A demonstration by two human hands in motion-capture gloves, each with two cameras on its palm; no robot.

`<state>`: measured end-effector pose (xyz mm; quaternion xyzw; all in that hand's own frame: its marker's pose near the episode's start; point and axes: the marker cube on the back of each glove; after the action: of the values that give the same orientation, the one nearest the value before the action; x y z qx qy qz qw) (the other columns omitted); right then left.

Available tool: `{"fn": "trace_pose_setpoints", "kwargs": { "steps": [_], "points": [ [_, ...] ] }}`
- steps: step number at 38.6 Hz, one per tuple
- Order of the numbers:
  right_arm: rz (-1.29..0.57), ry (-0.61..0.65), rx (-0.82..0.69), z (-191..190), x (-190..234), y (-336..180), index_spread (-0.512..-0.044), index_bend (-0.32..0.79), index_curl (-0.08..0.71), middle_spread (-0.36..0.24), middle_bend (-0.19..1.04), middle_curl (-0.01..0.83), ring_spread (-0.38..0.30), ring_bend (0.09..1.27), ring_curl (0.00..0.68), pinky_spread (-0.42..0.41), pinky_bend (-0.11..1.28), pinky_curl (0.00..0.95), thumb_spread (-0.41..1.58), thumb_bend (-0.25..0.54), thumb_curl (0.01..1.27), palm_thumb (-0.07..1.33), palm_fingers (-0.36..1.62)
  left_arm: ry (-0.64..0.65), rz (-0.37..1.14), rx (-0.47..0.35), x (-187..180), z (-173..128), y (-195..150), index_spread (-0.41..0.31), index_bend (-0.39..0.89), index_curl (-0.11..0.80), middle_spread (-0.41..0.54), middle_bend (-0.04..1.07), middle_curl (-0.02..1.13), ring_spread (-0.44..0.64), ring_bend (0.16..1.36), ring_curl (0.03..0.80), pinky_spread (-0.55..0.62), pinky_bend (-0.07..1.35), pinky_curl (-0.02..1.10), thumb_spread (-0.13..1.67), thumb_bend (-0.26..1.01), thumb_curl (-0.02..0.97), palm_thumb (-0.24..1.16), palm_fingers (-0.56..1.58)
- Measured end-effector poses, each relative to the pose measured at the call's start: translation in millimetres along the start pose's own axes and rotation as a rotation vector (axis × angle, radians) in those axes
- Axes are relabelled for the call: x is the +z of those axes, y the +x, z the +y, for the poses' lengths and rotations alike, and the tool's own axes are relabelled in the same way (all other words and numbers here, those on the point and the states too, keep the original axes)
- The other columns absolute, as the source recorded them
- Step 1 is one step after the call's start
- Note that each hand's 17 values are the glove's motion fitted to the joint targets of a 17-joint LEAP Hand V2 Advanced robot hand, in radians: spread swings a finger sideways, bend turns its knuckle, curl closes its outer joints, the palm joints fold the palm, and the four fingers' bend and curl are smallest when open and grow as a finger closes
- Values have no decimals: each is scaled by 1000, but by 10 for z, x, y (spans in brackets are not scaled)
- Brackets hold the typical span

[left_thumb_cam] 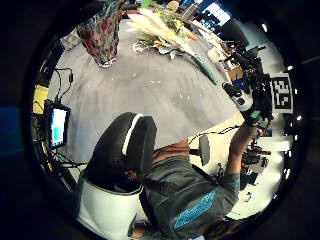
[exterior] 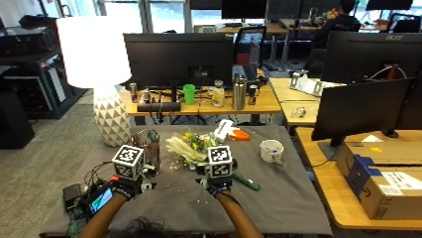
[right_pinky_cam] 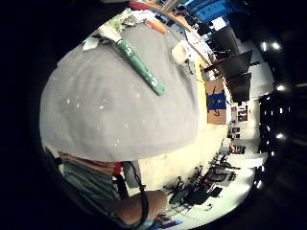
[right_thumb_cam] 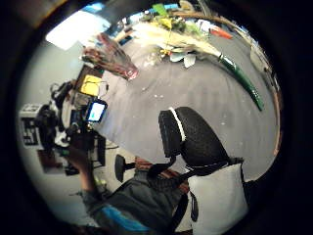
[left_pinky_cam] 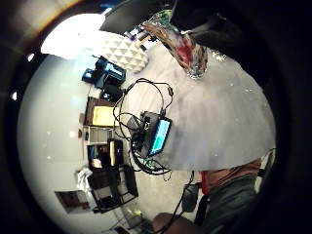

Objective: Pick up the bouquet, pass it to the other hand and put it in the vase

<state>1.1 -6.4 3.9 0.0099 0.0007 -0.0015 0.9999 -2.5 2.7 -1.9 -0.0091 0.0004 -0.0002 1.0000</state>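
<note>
Hovering over the grey-covered table (exterior: 277, 198), both gloved hands hold nothing. Left hand (exterior: 125, 186) sits just in front of the vase (exterior: 146, 151); right hand (exterior: 219, 184) sits just in front of the bouquet (exterior: 191, 148). Finger state: cannot tell for either hand, since the fingers show in no view.

Bouquet lies flat on the cloth, untouched. Yellow flowers and pale feathery plumes point toward the vase; the green wrapped stem (right_pinky_cam: 140, 66) runs out toward the person's right, its end showing just past the right hand in the outside view. The left thumb-side palm view shows the plumes (left_thumb_cam: 160, 30) lying near the vase base, not in it.

Vase is upright, glass, dark mottled pattern, standing on the cloth near the table's left side. No flowers in it.

Other items: white mug (exterior: 271, 150) on the cloth to the right of the bouquet, well apart from it; small screen device (exterior: 100, 199) with cables at the table's near-left corner; white lamp (exterior: 105, 69) standing beyond the table's left end.
</note>
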Motion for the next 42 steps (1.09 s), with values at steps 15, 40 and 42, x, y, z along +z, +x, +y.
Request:
{"fn": "trace_pose_setpoints", "kwargs": {
  "steps": [15,40,42],
  "points": [
    [-11,19,0,-29,72,47,-344,154,168,77,240,184,196,228,126,290,435,224,1023,203,170,437,238,-47,140,-20,-103,95,-110,-73,127,135,74,249,227,238,575,228,426,317,196,921,25,132,186,395],
    [-23,8,24,-13,73,510,-361,121,223,94,232,288,227,253,200,318,458,309,1161,61,260,493,161,14,97,-1,-31,57,110,-67,119,206,89,247,323,279,601,267,473,329,279,1047,-23,220,190,340],
    [-15,12,52,-17,68,652,-361,124,224,94,232,293,228,254,203,318,463,315,1161,51,265,498,154,13,98,-2,-20,59,129,-67,119,209,89,247,328,279,603,269,473,328,283,1049,-23,224,189,338]
  ]
}}
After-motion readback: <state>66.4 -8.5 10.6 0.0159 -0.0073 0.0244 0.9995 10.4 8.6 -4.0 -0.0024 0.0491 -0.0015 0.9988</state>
